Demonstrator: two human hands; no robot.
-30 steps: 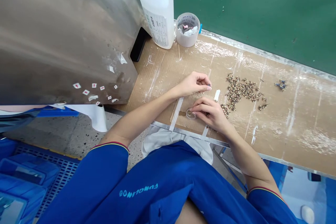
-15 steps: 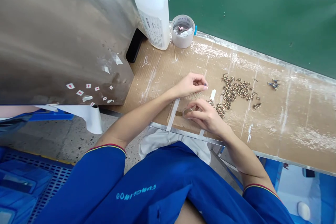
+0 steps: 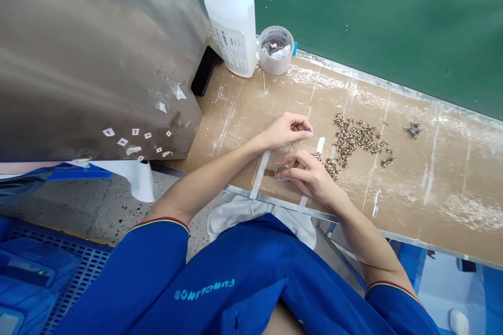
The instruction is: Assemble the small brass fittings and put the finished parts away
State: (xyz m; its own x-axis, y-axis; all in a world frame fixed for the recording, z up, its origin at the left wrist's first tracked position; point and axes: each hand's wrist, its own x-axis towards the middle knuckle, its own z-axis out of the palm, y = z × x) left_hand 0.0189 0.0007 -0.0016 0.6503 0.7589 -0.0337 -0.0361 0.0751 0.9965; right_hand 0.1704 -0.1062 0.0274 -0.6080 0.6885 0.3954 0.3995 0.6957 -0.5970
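Right hand (image 3: 308,174) has a round clear piece (image 3: 279,171) caught between thumb and fingers, held low near the front edge of the cardboard-topped bench (image 3: 396,188). Too small from here to tell exactly what that piece is. Left hand (image 3: 286,132) is just beyond it, fingers pinched together, with a tiny bluish bit (image 3: 309,130) showing at the tips, also too small to make out properly. The two hands are close but not touching.

Right by them there's a white strip (image 3: 321,144), then a messy spread of little brassy metal parts (image 3: 356,138), some of them close up against the right hand's knuckles. A few bluish ones (image 3: 412,130) sit in their own clump farther right.

Back of the bench: a tape roll (image 3: 275,66) with scraps inside, a thin stick (image 3: 264,81) in front, and a big white bottle (image 3: 238,23) with a blue top, upright right beside the roll. Black phone-looking thing (image 3: 204,72) leans against the metal panel (image 3: 98,52) on the left. Green surface (image 3: 377,21) behind everything.
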